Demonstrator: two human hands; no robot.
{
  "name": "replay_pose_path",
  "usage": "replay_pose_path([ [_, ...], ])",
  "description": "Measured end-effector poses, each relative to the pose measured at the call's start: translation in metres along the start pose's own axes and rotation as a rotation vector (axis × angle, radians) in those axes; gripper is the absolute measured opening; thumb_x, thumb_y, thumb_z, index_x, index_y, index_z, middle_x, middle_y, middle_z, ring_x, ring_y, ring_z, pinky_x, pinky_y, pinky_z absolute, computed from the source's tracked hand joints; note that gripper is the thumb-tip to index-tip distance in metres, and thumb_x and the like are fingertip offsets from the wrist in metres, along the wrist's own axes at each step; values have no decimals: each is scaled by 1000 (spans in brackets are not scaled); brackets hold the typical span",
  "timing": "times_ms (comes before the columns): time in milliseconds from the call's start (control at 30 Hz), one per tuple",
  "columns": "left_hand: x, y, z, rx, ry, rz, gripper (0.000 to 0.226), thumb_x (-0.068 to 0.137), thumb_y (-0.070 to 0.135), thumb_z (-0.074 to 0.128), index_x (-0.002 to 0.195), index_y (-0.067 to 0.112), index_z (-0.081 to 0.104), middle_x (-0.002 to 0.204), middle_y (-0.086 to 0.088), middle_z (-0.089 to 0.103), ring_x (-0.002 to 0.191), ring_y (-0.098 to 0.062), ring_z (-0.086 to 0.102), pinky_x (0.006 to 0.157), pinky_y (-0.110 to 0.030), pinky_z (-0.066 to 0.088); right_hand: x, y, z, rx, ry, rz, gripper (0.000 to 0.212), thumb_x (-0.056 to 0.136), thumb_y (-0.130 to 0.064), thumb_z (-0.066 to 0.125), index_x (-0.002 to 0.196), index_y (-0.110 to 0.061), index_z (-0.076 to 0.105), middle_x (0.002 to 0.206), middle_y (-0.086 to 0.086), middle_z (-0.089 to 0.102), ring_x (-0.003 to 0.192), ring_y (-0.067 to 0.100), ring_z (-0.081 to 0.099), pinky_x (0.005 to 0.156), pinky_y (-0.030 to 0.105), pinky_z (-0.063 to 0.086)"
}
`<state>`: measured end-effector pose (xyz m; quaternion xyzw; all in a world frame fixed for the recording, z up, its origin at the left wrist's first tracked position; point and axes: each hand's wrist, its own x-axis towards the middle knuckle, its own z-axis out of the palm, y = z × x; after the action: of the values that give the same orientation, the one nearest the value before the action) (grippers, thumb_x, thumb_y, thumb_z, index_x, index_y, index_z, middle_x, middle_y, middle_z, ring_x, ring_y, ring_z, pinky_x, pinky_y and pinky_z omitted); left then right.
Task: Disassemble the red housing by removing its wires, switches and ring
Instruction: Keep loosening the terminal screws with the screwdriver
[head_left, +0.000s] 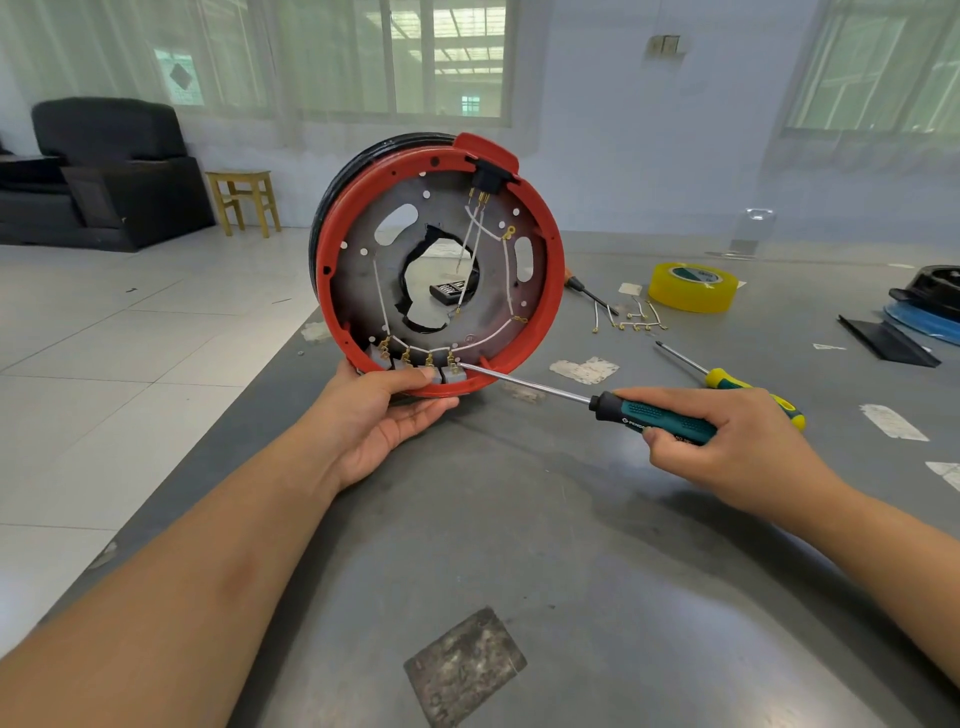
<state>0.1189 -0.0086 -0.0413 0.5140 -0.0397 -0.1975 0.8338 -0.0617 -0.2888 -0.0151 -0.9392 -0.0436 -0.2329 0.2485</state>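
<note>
Head view: left hand fingers curl under the round red plastic housing, upright on the grey counter; right hand fingers grip a teal-handled screwdriver, tip at the grey switches.

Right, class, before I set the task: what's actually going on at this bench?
A person is taking apart a round red housing, held upright on the grey table by the left hand at its lower rim. The right hand grips a teal-handled screwdriver, its tip at the rightmost of the grey switches along the bottom. White wires are still connected inside. Several loose wires, a second screwdriver and yellow tape lie on the table.
</note>
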Motion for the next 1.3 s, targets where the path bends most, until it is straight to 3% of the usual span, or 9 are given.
replay_pose_path([
  [100,0,1,0,13,-1,-5,61,90,-12,70,144,8,49,112,-28,76,96,-46,77,65,-36,64,0,7,1,7,4,15,67,84,-13,73,102,-76,60,81,-37,66,66,-5,61,51,0,36],
  [367,-1,3,1,37,-12,-21,62,91,-13,68,143,12,48,112,-28,76,96,-46,77,68,-38,65,3,12,2,35,-15,87,47,87,-20,71,104,-63,65,78,-39,64,71,-5,61,50,3,39],
  [500,-2,2,3,57,-5,-10,58,90,-13,68,139,13,50,110,-27,77,94,-45,78,65,-37,65,1,13,2,-30,7,75,44,84,-19,72,111,-54,70,69,-35,61,59,-2,57,47,4,36],
  [667,-2,3,5,49,16,-8,56,90,-12,68,137,13,50,108,-28,77,89,-46,78,61,-35,64,-2,8,2,-110,16,-13,50,80,-12,75,120,-42,73,81,-35,61,71,-1,59,58,3,38],
  [867,-5,1,5,79,-4,1,56,91,-13,68,139,11,52,112,-27,76,94,-46,77,65,-36,65,2,14,-1,1,3,88,41,83,-18,70,110,-48,73,71,-35,62,62,-1,57,51,5,39],
  [1000,-5,1,5,90,-6,6,58,91,-13,68,141,13,52,119,-27,74,97,-45,77,65,-35,64,5,20,-4,46,-57,147,37,85,-19,69,113,-42,76,71,-37,62,67,-4,59,53,5,42],
  [1300,-3,2,6,109,9,-1,57,91,-11,70,138,15,51,115,-27,75,92,-46,78,62,-33,64,4,19,-3,-15,-45,78,42,80,-30,65,118,-43,74,71,-28,65,57,3,57,48,11,41],
])
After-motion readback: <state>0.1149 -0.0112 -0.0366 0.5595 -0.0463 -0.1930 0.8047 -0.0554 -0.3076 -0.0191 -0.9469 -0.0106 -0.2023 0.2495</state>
